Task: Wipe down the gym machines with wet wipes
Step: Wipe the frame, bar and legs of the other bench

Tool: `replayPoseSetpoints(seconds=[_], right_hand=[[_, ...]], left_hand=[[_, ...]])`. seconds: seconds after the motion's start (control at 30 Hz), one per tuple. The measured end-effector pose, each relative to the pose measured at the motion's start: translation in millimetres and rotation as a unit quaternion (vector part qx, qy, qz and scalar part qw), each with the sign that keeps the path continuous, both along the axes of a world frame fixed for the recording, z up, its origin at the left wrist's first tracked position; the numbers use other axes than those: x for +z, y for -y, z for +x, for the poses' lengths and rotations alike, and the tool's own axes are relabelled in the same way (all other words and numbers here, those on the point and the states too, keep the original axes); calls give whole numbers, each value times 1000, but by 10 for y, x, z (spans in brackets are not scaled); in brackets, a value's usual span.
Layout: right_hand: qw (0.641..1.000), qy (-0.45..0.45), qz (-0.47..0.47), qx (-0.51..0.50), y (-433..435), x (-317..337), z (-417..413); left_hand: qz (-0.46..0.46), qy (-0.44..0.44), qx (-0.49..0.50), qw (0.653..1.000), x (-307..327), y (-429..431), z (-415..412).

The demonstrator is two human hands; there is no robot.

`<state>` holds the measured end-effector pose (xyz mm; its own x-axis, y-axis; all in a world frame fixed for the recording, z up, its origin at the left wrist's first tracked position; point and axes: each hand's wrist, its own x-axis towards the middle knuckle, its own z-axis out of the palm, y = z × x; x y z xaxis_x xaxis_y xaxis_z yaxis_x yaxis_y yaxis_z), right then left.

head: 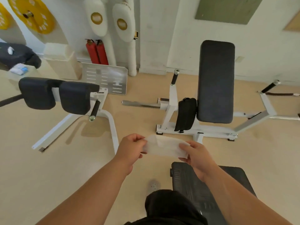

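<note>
Both hands, left (129, 148) and right (197, 155), pinch a wipe's (164, 146) ends, stretched above open floor (73, 168) between two machines.

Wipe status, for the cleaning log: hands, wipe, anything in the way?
Left hand and right hand each pinch one end of the wipe. Wipe stretched in the air, touching no machine. Nothing blocks the padded bench ahead.

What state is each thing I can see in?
wet wipe: unfolded, held in the air between both hands.
left hand: pinches the wipe's left end.
right hand: pinches the wipe's right end.
bench pad: tilted up, untouched.
fire extinguishers: standing by the wall.
</note>
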<state>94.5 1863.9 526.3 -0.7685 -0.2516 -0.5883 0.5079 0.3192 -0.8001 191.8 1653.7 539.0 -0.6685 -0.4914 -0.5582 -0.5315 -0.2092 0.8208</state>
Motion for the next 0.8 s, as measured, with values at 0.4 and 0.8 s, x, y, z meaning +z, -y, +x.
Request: replayPoseSetpoints(seconds=[0.4, 0.8], right_hand=[[998, 10, 28, -47, 471, -380, -2380], [989, 29, 115, -92, 910, -1759, -4442]], left_hand=[[-79, 64, -111, 989, -342, 492, -2495], [-80, 131, -85, 984, -1860, 662, -4691]])
